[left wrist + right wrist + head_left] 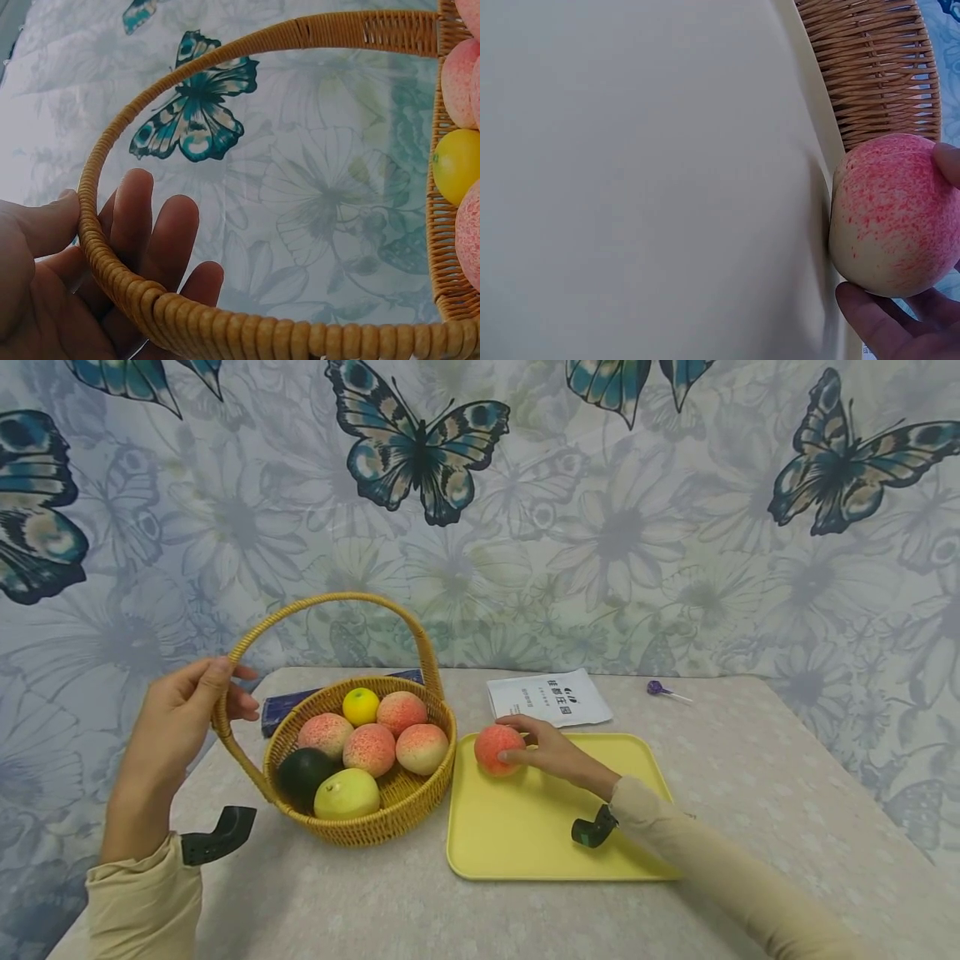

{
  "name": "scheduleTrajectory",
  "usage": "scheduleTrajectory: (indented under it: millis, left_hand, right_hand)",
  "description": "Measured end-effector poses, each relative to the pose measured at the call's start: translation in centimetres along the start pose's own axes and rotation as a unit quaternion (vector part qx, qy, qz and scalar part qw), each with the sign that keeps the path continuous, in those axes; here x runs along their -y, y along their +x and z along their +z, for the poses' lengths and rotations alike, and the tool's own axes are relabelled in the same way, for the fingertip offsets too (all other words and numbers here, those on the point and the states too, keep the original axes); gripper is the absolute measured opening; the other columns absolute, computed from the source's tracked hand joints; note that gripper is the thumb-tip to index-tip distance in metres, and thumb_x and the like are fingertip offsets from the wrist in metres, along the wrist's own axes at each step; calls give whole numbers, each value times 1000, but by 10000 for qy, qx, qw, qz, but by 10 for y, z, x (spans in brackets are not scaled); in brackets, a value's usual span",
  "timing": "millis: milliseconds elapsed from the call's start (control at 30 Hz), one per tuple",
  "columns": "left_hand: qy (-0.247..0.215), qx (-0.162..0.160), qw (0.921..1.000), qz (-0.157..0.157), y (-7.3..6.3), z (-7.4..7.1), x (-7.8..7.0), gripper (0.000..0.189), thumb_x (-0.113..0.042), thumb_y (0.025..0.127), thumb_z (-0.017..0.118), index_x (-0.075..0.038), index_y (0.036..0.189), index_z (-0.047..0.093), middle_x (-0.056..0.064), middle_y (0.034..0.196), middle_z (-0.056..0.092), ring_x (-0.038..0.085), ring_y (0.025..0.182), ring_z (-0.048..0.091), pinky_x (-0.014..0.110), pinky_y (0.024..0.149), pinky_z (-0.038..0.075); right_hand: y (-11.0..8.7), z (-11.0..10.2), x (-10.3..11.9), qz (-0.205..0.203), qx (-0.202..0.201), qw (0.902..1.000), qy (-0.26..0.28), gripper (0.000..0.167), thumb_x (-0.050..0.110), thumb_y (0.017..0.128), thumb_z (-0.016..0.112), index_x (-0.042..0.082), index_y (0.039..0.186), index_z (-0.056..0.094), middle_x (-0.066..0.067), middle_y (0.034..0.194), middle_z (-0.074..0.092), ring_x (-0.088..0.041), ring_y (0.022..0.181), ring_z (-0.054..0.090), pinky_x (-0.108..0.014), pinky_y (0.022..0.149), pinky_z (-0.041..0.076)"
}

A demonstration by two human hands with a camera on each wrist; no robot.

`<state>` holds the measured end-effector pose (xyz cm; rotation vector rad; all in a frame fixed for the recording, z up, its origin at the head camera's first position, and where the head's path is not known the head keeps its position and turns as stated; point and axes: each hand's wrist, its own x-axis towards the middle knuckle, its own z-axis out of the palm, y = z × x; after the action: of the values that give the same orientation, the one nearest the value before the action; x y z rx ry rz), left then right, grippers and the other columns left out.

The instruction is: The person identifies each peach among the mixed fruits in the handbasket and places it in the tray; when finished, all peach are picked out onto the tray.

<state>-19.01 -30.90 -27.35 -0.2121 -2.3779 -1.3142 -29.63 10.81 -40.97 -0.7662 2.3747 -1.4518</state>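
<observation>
Grasping one peach (495, 751) at the far left corner of one tray (517, 852): right grip (555, 753). Probably light, firm, not slippery; best held round its sides. Left grip (182, 710): curled round the handle (330, 599) of one basket (363, 833). Contents: four peaches (370, 750), one yellow fruit (361, 706), one dark fruit (306, 777), one green fruit (347, 795).
</observation>
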Motion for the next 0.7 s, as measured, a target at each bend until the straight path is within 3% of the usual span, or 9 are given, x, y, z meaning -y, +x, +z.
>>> scheduleTrajectory:
  millis: [400,700]
  left_hand:
    - [-24,-18,10000,36,1,-1,0,42,-36,103,39,0,111,60,-3,72,66,10,67,66,14,68,49]
    - [34,-34,10000,-56,1,1,-1,43,-37,103,38,0,111,59,-4,73,66,10,67,66,14,67,49]
  right_hand:
    - [4,0,1,-106,55,9999,27,59,21,89,69,3,140,45,-14,133,54,-29,108,59,-35,88,48]
    - [2,2,8,-138,205,9997,-14,61,8,87,69,-1,141,41,-19,132,53,-31,109,57,-32,84,48]
